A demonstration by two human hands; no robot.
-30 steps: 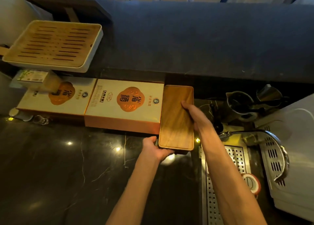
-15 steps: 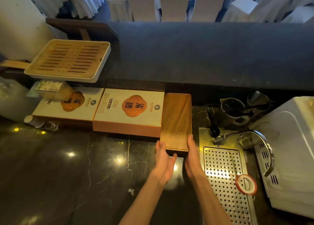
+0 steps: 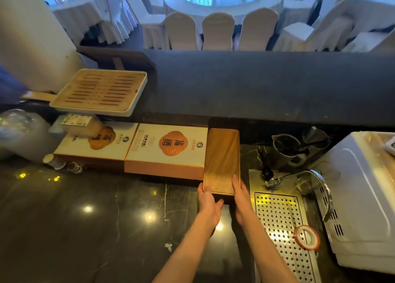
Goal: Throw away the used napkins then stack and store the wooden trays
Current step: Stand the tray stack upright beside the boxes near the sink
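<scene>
While both hands rest flat and open against the near end of the wooden tray (image 3: 222, 158), neither closes around it: the left hand (image 3: 208, 203) touches the near left corner, the right hand (image 3: 241, 197) lies along the near right edge. That tray sits on the dark marble counter (image 3: 85, 229), just beside an orange-and-white gift box (image 3: 168, 150) on its left and near a perforated metal drain board (image 3: 282, 229) on its right. A slatted tea tray (image 3: 100, 92) sits on the raised ledge, well apart.
</scene>
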